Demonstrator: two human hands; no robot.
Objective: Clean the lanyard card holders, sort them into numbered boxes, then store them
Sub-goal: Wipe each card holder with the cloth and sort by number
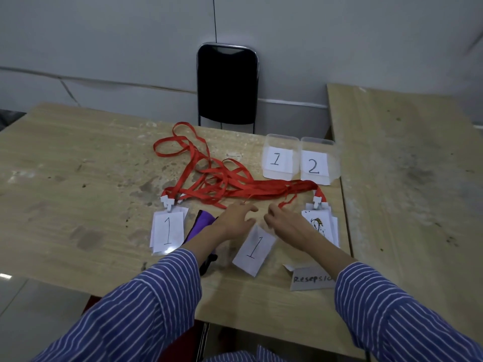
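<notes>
Tabletop (pixel 78 158): card holder (pixel 254 250) lies just below both hands' fingers (pixel 248 209).

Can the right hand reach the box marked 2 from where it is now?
Probably yes. The right hand is open over the table, and the box marked 2 stands further ahead on the same side. Only the flat red lanyard straps lie between them; nothing tall blocks the way.

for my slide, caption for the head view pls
Both hands reach over a "1" card toward red lanyards, boxes beyond.
</notes>
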